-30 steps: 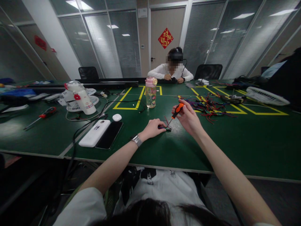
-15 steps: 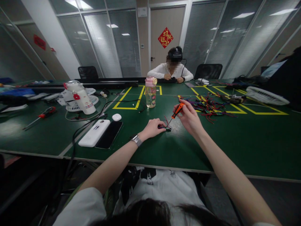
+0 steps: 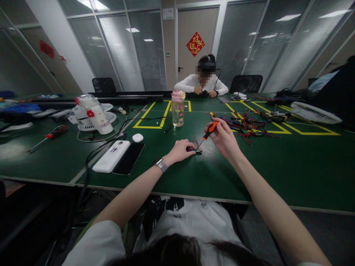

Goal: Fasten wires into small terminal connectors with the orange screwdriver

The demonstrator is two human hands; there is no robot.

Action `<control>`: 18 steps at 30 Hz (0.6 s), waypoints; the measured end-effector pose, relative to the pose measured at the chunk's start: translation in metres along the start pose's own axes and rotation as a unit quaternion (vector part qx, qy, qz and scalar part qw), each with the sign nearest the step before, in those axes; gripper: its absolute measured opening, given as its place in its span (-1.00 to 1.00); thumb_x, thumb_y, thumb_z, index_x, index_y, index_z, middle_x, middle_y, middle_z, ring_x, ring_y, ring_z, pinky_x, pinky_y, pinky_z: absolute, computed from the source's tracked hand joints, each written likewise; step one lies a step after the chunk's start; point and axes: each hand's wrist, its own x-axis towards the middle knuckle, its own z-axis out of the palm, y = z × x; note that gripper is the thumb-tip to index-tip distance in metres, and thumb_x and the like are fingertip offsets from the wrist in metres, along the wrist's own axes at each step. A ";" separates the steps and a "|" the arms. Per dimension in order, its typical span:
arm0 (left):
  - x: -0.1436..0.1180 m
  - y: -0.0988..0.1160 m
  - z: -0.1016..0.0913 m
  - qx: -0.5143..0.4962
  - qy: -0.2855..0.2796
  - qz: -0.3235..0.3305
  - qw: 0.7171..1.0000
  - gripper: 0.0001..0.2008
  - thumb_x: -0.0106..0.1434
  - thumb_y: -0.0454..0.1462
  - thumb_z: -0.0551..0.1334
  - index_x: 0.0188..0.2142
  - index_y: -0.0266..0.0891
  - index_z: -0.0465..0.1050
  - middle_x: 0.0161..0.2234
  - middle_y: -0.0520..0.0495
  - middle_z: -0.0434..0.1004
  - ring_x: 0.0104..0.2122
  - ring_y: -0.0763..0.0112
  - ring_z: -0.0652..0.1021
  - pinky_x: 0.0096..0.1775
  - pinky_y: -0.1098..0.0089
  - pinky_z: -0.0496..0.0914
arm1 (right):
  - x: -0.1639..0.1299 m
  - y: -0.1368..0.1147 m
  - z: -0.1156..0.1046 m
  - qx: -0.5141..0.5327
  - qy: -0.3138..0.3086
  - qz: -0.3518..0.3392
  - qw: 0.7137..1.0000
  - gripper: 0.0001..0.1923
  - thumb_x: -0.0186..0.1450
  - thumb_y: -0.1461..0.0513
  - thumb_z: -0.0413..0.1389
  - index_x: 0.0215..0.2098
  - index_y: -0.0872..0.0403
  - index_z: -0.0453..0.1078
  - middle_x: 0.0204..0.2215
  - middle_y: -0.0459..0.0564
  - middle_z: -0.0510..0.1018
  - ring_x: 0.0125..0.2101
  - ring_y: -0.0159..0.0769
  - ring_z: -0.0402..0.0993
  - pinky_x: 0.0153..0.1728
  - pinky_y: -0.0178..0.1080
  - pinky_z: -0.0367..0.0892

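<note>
My left hand (image 3: 182, 149) rests on the green table with its fingers closed on a small circuit board (image 3: 198, 151) that has thin red and dark wires attached. Much of the board is covered by my fingertips. In my right hand (image 3: 223, 137) is a screwdriver (image 3: 210, 130) with an orange and black handle, pinched near its top end. Its thin shaft slants down to the left, and the tip meets the board or sits just above it; I cannot tell which.
A pink-lidded bottle (image 3: 178, 111) stands beyond my hands. Tangled wired boards (image 3: 246, 123) lie right of it. On the left are a phone (image 3: 129, 159), a white power bank (image 3: 111, 156), a red-black screwdriver (image 3: 47, 138) and a white fan (image 3: 83, 111). A person (image 3: 203, 79) sits opposite.
Both hands stay nearly where they were. The screwdriver's handle has shifted or turned very slightly in my right hand.
</note>
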 end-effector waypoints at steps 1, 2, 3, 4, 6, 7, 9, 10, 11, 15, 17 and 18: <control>0.000 0.000 0.000 0.002 0.000 -0.001 1.000 -0.84 0.32 -0.18 0.34 -0.16 -0.17 0.61 -0.23 -0.04 0.51 -0.20 0.30 0.51 -0.09 0.33 0.34 | 0.000 0.000 0.000 0.005 0.001 0.003 1.000 -0.78 0.25 0.01 0.28 -0.17 -0.14 0.50 -0.28 -0.12 0.60 -0.21 -0.29 0.53 -0.03 -0.10 0.46; 0.000 0.000 0.000 0.003 0.000 -0.001 1.000 -0.84 0.32 -0.18 0.34 -0.15 -0.17 0.61 -0.23 -0.04 0.51 -0.20 0.31 0.51 -0.09 0.33 0.34 | 0.000 0.000 0.000 0.009 0.001 0.004 1.000 -0.78 0.24 0.02 0.29 -0.19 -0.14 0.50 -0.28 -0.12 0.60 -0.22 -0.30 0.53 -0.04 -0.11 0.47; 0.000 0.000 0.000 0.005 0.000 -0.002 1.000 -0.84 0.32 -0.18 0.33 -0.15 -0.16 0.61 -0.23 -0.04 0.51 -0.20 0.31 0.51 -0.09 0.33 0.34 | 0.000 0.001 0.000 0.013 0.002 0.004 1.000 -0.78 0.22 0.03 0.31 -0.20 -0.14 0.51 -0.29 -0.13 0.59 -0.24 -0.31 0.53 -0.05 -0.12 0.47; 0.000 0.000 0.000 0.005 0.000 -0.004 1.000 -0.84 0.32 -0.18 0.33 -0.15 -0.16 0.61 -0.23 -0.04 0.51 -0.20 0.31 0.51 -0.09 0.34 0.34 | 0.000 0.002 -0.001 0.015 0.003 0.004 1.000 -0.78 0.20 0.04 0.33 -0.22 -0.14 0.51 -0.31 -0.15 0.59 -0.26 -0.32 0.52 -0.07 -0.13 0.48; 0.000 0.000 0.000 0.004 -0.001 -0.006 1.000 -0.84 0.32 -0.18 0.33 -0.15 -0.16 0.61 -0.23 -0.04 0.51 -0.20 0.31 0.51 -0.10 0.33 0.34 | 0.000 0.003 -0.002 0.012 0.006 0.003 1.000 -0.77 0.17 0.05 0.36 -0.24 -0.14 0.52 -0.33 -0.17 0.58 -0.29 -0.34 0.52 -0.08 -0.14 0.48; 0.000 0.001 -0.001 0.003 -0.002 -0.007 1.000 -0.84 0.32 -0.18 0.33 -0.15 -0.16 0.61 -0.23 -0.04 0.51 -0.19 0.31 0.51 -0.09 0.33 0.34 | 0.000 0.003 -0.003 0.007 0.006 0.003 1.000 -0.77 0.17 0.05 0.36 -0.23 -0.15 0.52 -0.33 -0.17 0.59 -0.28 -0.33 0.52 -0.07 -0.14 0.48; 0.000 0.001 -0.001 0.003 -0.003 -0.006 1.000 -0.84 0.32 -0.17 0.33 -0.15 -0.16 0.61 -0.22 -0.04 0.52 -0.19 0.30 0.51 -0.09 0.33 0.34 | 0.001 0.002 -0.002 -0.001 0.004 0.004 1.000 -0.76 0.20 0.03 0.33 -0.18 -0.16 0.52 -0.31 -0.15 0.60 -0.25 -0.31 0.54 -0.05 -0.12 0.47; 0.000 0.002 -0.001 0.003 -0.003 -0.006 1.000 -0.84 0.32 -0.17 0.33 -0.15 -0.16 0.61 -0.22 -0.04 0.52 -0.19 0.30 0.51 -0.09 0.33 0.34 | 0.000 0.002 -0.002 -0.003 0.000 0.005 1.000 -0.75 0.21 0.02 0.32 -0.15 -0.17 0.52 -0.30 -0.14 0.61 -0.22 -0.29 0.55 -0.03 -0.11 0.46; 0.000 0.002 -0.002 0.004 -0.003 -0.005 1.000 -0.84 0.32 -0.17 0.33 -0.15 -0.16 0.61 -0.22 -0.04 0.52 -0.18 0.30 0.51 -0.08 0.33 0.34 | 0.000 0.001 -0.001 -0.001 -0.004 0.006 1.000 -0.73 0.22 0.02 0.31 -0.13 -0.17 0.52 -0.29 -0.13 0.61 -0.20 -0.29 0.56 -0.02 -0.10 0.46; 0.000 0.002 -0.001 0.010 -0.001 -0.007 1.000 -0.84 0.32 -0.17 0.33 -0.15 -0.16 0.61 -0.23 -0.04 0.51 -0.19 0.29 0.51 -0.09 0.32 0.33 | 0.000 0.000 0.001 0.011 -0.012 0.012 1.000 -0.73 0.22 -0.01 0.31 -0.13 -0.18 0.52 -0.27 -0.14 0.62 -0.19 -0.29 0.56 -0.02 -0.10 0.47; 0.000 0.001 0.000 0.009 0.000 -0.005 1.000 -0.84 0.32 -0.17 0.33 -0.15 -0.15 0.61 -0.23 -0.04 0.51 -0.19 0.30 0.51 -0.09 0.33 0.33 | 0.000 0.001 0.000 0.005 -0.008 0.011 1.000 -0.75 0.21 -0.01 0.32 -0.18 -0.18 0.51 -0.28 -0.15 0.61 -0.21 -0.29 0.56 -0.03 -0.09 0.48; 0.001 0.000 0.000 0.009 0.001 -0.004 1.000 -0.84 0.32 -0.17 0.33 -0.15 -0.15 0.61 -0.23 -0.04 0.51 -0.19 0.30 0.51 -0.09 0.33 0.33 | 0.000 0.001 -0.001 0.001 -0.006 0.010 1.000 -0.76 0.19 -0.01 0.33 -0.21 -0.18 0.51 -0.29 -0.15 0.60 -0.23 -0.30 0.55 -0.04 -0.09 0.48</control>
